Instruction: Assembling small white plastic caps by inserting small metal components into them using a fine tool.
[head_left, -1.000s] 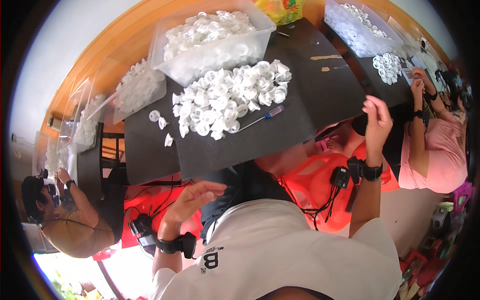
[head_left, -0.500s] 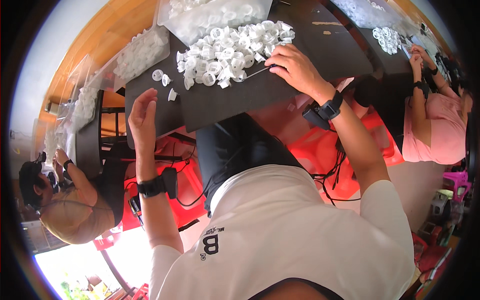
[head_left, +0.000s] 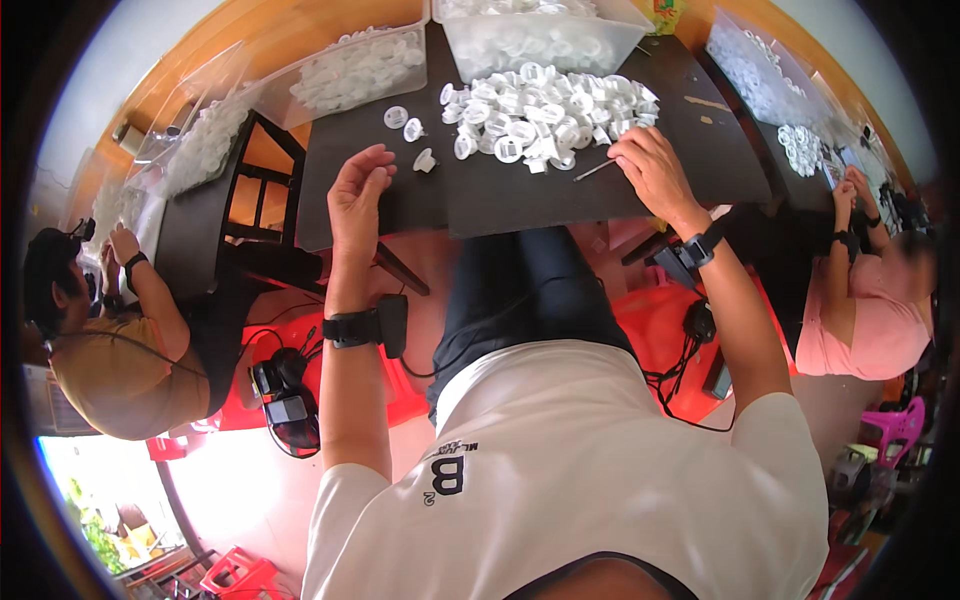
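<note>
A heap of small white plastic caps (head_left: pixel 540 115) with round flanges lies on the dark tabletop (head_left: pixel 540 205) ahead of me. My right hand (head_left: pixel 655 175) is closed at the heap's near right edge, pinching a thin metal-shafted tool (head_left: pixel 597 170). The shaft points left toward the near side of the heap, its tip apart from the caps; the fingers hide the handle. At the left, my left hand (head_left: pixel 360 195) hovers by the table's near edge, fingers slightly bent, thumb apart, nothing visible in it. Just beyond it are three loose caps, the nearest a tipped white cap (head_left: pixel 425 160).
Behind the heap stands a translucent bin (head_left: pixel 545 45) full of white caps; another bin (head_left: pixel 350 75) is at the far left. Co-workers sit on both sides, one in a yellow-brown shirt (head_left: pixel 130 370), one in a pink shirt (head_left: pixel 865 320). Red plastic stools (head_left: pixel 350 385) stand below.
The whole view has shifted, so the table and bins appear farther right. The tool's tip has drawn slightly back from the heap. My left hand stays near the loose caps.
</note>
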